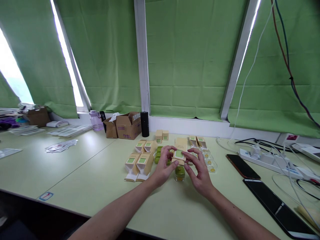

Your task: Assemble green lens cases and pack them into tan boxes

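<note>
Both of my hands hold one small tan carton with a green square label just above the table. My left hand grips its left side, my right hand its right side. Directly under the carton stands a small green jar. More tan cartons with open flaps lie in rows to the left. Others lie behind, with small clear pots with yellow dots to the right.
Two phones and a dark tablet lie at the right by a white power strip with cables. Brown cardboard boxes, a black cylinder and a purple bottle stand along the window sill. Papers lie at the left.
</note>
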Available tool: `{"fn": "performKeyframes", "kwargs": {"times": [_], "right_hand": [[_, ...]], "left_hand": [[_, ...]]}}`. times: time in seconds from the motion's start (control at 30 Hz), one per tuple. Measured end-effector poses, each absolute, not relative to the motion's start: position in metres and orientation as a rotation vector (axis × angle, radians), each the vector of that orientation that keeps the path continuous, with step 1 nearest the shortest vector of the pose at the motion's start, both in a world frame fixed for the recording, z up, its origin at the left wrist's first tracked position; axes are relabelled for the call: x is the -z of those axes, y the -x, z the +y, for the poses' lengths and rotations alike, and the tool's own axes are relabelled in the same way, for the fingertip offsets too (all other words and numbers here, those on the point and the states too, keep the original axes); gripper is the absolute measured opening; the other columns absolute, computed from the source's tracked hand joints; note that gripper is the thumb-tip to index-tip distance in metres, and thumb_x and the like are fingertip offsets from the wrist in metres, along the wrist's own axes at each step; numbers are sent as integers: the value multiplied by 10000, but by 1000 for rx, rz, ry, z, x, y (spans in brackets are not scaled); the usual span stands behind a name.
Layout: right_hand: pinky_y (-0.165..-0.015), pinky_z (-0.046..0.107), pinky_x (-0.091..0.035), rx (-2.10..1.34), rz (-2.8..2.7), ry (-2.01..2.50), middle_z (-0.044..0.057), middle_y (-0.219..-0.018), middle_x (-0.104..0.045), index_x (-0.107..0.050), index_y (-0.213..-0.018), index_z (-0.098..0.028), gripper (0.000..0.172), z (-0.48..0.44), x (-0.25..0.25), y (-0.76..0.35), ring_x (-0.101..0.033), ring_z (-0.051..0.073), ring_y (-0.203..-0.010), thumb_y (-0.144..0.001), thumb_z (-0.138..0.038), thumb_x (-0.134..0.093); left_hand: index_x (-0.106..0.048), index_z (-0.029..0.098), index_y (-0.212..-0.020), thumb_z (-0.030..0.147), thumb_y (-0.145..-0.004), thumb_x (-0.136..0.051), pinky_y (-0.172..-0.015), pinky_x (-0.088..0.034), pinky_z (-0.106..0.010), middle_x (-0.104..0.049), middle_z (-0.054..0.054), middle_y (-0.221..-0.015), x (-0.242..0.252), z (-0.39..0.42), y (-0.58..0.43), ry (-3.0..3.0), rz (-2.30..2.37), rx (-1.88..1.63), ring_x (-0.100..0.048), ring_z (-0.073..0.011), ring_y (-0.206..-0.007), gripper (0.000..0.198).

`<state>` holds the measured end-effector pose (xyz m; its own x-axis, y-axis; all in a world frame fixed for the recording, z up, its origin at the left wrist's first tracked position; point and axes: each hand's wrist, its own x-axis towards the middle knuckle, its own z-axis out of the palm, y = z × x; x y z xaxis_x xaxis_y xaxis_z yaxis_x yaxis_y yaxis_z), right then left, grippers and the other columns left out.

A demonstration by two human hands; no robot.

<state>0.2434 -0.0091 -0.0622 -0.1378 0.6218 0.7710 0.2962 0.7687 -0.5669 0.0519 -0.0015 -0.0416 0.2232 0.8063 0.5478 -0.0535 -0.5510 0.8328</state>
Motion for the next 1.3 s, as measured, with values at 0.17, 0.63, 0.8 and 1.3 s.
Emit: {"fn": "performKeyframes", "kwargs": {"times": [0.17, 0.63, 0.8, 1.3], "right_hand": [[-946, 447, -581, -334, -1734, 719, 104, -1365, -448, -626, -1388, -338, 385, -9, 63, -244, -645, 214, -1000, -1007, -319, -573], [-945, 450, -586, -333, -1736, 701, 115, -1382, -435, -627, -1384, -325, 390, -8, 65, -244, -625, 241, -1092, -996, -301, -601], [-917, 434, -600, -334, -1698, 710, 111, -1363, -448, -651, -1350, -310, 364, -8, 64, -242, -637, 207, -995, -987, -307, -624], [-915, 427, -597, -319, -1670, 728, 95, -1347, -454, -661, -1328, -330, 331, -6, 64, -240, -655, 172, -924, -1006, -289, -601]], "left_hand": [[-540, 239, -1270, 540, -880, -735, -923, -509, -423, -626, -98, -1067, 42, -2, -52, -1726, 715, -1430, -615, -254, -1006, 530], [-539, 237, -1238, 539, -907, -709, -898, -509, -377, -557, -103, -1167, 42, -1, -53, -1798, 743, -1461, -589, -220, -992, 479], [-534, 236, -1213, 575, -913, -683, -874, -505, -366, -477, -105, -1230, 42, 0, -55, -1860, 784, -1484, -565, -201, -959, 476], [-550, 242, -1227, 432, -897, -736, -863, -505, -349, -453, -103, -1269, 47, 3, -54, -1894, 765, -1507, -565, -191, -958, 424]]}}
